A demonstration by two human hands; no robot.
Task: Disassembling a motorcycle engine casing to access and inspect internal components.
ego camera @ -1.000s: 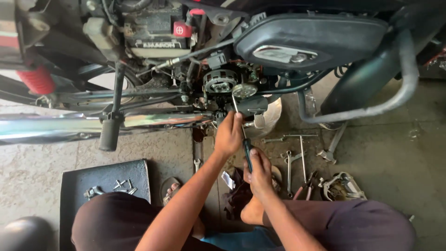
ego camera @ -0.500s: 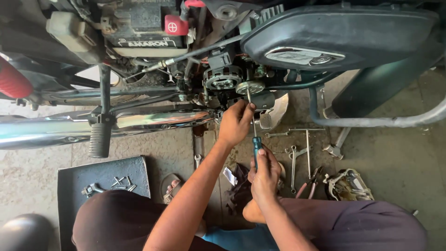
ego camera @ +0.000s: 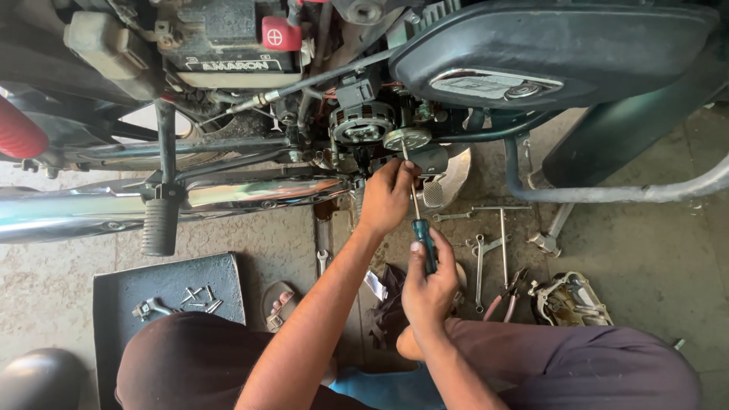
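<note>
I look down at the open engine side of a motorcycle. My right hand (ego camera: 430,288) grips the blue-green handle of a long screwdriver (ego camera: 424,241). Its thin shaft runs up to a round silver engine part (ego camera: 406,139) beside a dark clutch assembly (ego camera: 361,124). My left hand (ego camera: 387,196) is closed around the shaft near the tip, just under that part. A foot pedal (ego camera: 433,193) sits right of my left hand.
The chrome exhaust pipe (ego camera: 114,209) and a footpeg (ego camera: 159,225) run along the left. A dark tray (ego camera: 201,282) holds bolts. Wrenches (ego camera: 480,254), pliers (ego camera: 507,298) and an engine cover (ego camera: 571,300) lie on the concrete floor at right. A crash bar (ego camera: 607,193) crosses the right.
The view has shifted slightly, bringing the engine closer. Both hands stay on the screwdriver, which remains pointed at the round silver part; my right hand sits a little lower on the handle.
</note>
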